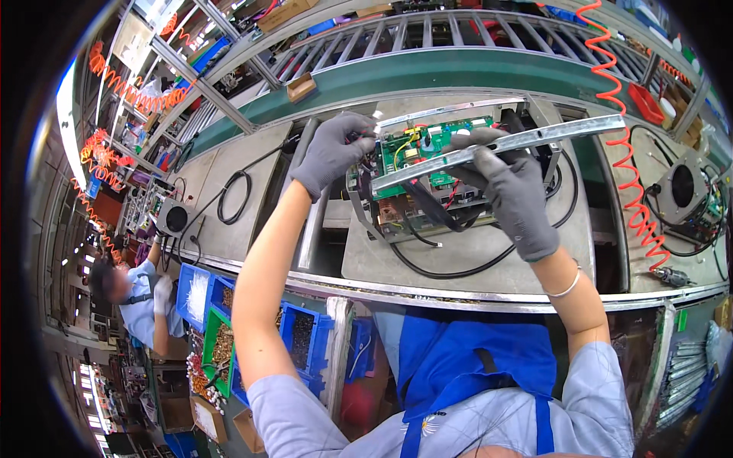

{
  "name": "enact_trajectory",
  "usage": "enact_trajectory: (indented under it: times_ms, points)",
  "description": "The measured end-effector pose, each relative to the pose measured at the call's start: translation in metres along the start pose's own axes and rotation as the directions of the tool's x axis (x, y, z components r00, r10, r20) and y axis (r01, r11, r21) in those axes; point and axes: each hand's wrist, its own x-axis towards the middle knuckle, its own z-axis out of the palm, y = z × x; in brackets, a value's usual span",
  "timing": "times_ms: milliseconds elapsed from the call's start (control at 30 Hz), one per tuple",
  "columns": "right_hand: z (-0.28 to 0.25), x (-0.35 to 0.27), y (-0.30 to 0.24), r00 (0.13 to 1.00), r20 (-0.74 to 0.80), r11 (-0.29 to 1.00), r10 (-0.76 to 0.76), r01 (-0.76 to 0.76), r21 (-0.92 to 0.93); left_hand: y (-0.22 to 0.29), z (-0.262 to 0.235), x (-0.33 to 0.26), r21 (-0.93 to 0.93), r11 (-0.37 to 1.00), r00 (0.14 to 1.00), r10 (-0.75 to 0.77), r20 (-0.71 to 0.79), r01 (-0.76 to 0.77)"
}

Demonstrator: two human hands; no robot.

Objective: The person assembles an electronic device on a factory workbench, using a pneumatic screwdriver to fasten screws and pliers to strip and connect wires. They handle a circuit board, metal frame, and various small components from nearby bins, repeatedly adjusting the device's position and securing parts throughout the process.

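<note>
At the centre of the surface: open chassis (458, 191), metal frame with a green circuit board (427, 149) upright inside; taken as landmark for all entries below.
Surface: grey pallet plate (489, 256) carries the chassis; conveyor line with metal rails runs past it.
Left hand: grey knit glove (332, 153), at the chassis's upper left corner, fingers curled down onto the frame edge beside the board.
Left grip: fingers pressed together on the frame corner; what exactly lies under the fingertips cannot be told.
Right hand: grey glove (511, 187), in front of the chassis's right half, bracelet at the wrist.
Right grip: pinching the metal bar (504, 143) between thumb and fingers, near the bar's middle.
Metal bar: long flat silvery strip, tilted, lying across the face of the chassis; lower end over the board's left part, upper end reaching well past the chassis's right side.
Black cables (458, 267): loop out of the chassis's lower side onto the plate.
Orange coiled hose (622, 122): hangs right of the chassis, down to an air tool (672, 276) on the rail.
Fan unit (683, 187): right of the chassis, well apart.
Blue parts bins (305, 340): below and left of the chassis, near the person's body.
Co-worker (137, 294): far left of the chassis, blue shirt, white glove.
</note>
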Motion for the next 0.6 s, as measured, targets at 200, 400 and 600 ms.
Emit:
enact_trajectory:
  times_ms: [200, 400, 600]
  points:
    - [0.012, 0.016, 0.049, 1.0, -0.019, 1.0, 0.018, -0.018, -0.01, -0.029, 0.005, 0.004, -0.356, 0.928, 0.98, -0.16, -0.119, 0.108]
    - [0.013, 0.002, 0.039, 0.997, -0.071, 0.986, 0.042, -0.053, -0.16, 0.061, 0.019, -0.028, 0.027, 0.997, 0.832, 0.072, -0.55, -0.069]
    - [-0.008, 0.014, 0.047, 0.945, 0.0, 0.945, 0.326, -0.326, -0.004, 0.093, 0.12, -0.106, -0.17, 0.981, 0.713, -0.187, -0.676, 0.095]
